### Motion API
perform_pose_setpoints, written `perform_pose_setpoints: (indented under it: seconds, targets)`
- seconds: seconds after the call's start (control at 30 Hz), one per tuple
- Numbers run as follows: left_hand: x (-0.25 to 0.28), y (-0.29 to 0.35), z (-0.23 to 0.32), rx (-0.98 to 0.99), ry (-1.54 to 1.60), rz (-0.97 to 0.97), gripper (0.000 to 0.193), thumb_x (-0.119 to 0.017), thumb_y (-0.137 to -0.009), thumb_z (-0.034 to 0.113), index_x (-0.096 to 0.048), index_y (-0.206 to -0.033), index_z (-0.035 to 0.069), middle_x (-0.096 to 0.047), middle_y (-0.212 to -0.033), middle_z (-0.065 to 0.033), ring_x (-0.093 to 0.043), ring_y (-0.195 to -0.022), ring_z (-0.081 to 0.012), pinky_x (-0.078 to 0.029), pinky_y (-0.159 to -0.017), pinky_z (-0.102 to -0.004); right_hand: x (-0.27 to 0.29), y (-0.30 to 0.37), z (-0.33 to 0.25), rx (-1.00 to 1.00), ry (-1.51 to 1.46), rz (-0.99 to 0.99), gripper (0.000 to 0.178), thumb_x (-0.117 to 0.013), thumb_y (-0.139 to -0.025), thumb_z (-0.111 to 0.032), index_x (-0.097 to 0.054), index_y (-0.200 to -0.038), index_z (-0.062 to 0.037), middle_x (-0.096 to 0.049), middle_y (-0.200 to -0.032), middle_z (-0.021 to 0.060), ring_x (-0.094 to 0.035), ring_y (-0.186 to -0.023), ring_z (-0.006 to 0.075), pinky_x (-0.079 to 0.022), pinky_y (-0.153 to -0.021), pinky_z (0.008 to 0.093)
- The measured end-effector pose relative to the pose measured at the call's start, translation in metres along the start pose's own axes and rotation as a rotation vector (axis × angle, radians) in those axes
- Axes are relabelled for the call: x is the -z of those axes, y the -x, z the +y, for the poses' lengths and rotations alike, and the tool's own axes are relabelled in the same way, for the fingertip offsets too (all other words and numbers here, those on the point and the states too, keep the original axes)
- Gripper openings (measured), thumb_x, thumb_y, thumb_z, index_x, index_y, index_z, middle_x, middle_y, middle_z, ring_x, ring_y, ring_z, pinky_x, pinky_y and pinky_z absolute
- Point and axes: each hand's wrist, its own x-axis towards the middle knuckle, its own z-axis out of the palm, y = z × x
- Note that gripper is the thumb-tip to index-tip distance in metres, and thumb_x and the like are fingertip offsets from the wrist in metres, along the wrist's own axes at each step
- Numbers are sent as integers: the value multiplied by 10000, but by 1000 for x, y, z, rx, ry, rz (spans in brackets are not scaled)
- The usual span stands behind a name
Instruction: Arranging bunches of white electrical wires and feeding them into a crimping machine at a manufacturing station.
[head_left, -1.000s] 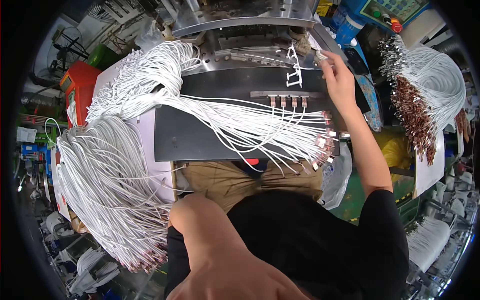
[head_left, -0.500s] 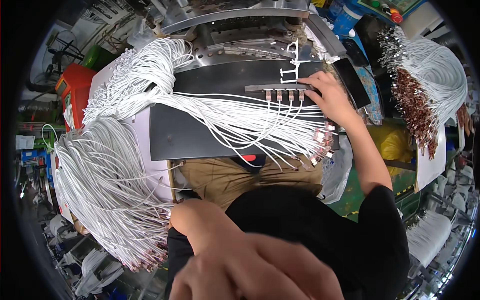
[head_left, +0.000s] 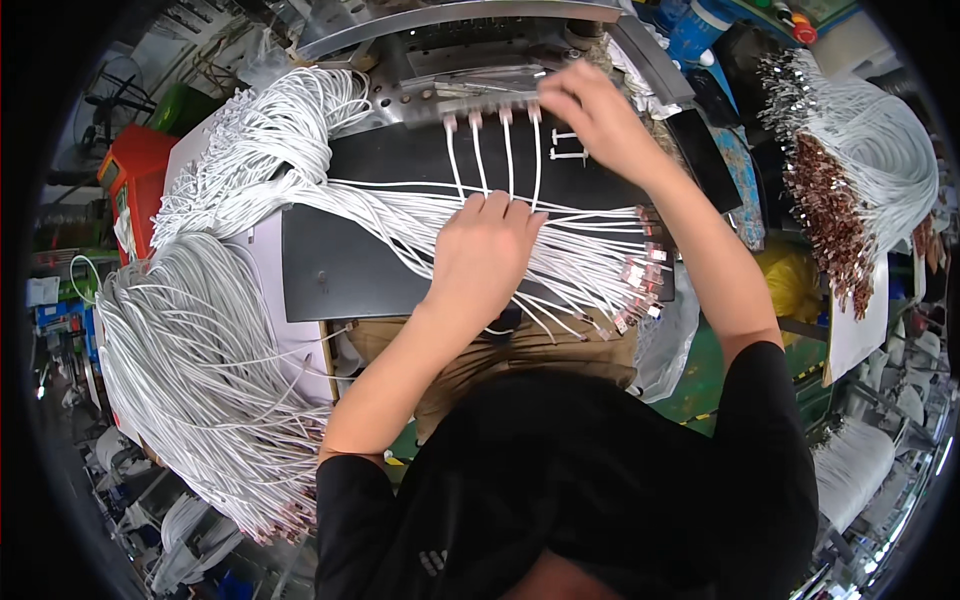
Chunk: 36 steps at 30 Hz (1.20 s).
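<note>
Big bundle of white cables (head_left: 190,330) hangs left of both hands, spilling over the black bench (head_left: 340,270). Cable fan (head_left: 590,250) with connector ends lies under the left hand (head_left: 487,255), whose grip is pressed flat on the strands, fingers together. Right hand (head_left: 590,115) sits above, grip pinching at four upright cables (head_left: 495,150) in the metal fixture (head_left: 470,90).

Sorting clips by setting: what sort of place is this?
Likely a cable assembly workshop: big bundles of white cables, a metal fixture holding four cable ends, more finished cables hanging to the right.
</note>
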Motion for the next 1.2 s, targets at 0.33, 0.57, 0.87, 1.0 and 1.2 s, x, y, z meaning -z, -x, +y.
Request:
perform_pose_setpoints:
  seconds: [0.33,0.57,0.87,1.0,1.2]
  targets:
    - [-6,-130,-76,150,-139,34,349,-603,-922,324,-725,-748,48,-704,-747,-143,-700,-736,-308,-562,-669,-427,-91,-155,177,-130,-127,130,258,-562,-988,-216,-628,-1119,-4,-662,-1092,186,-626,-1006,317,-488,-895,407]
    - [-11,-164,-97,350,64,-190,342,-595,-906,337,-759,-835,46,-730,-823,-156,-709,-870,-325,-555,-819,-449,-83,-141,151,12,245,343,250,-540,-993,-165,-609,-1149,17,-642,-1173,240,-615,-1073,343,-486,-903,412]
    - [-36,-148,-147,97,-225,263,429,-589,-851,199,-633,-1234,10,-615,-1284,-217,-576,-1207,-335,-392,-1084,-498,-57,-82,17,26,398,-37,573,-502,-986,-444,-534,-1365,-16,-552,-1359,244,-505,-1288,363,-329,-1123,471]
    - [-50,-154,-154,15,-401,313,462,-586,-848,200,-614,-1268,10,-608,-1300,-220,-562,-1230,-345,-384,-1097,-487,-56,-89,11,-89,412,-182,662,-503,-978,-497,-463,-1447,-31,-494,-1443,239,-443,-1373,334,-288,-1171,450]
    - [-69,-156,-162,24,-641,328,511,-586,-839,199,-580,-1314,11,-588,-1340,-216,-538,-1261,-355,-367,-1108,-478,-76,-76,16,2,681,167,316,-608,-949,-267,-684,-1100,0,-669,-1073,170,-609,-1040,352,-487,-932,414]
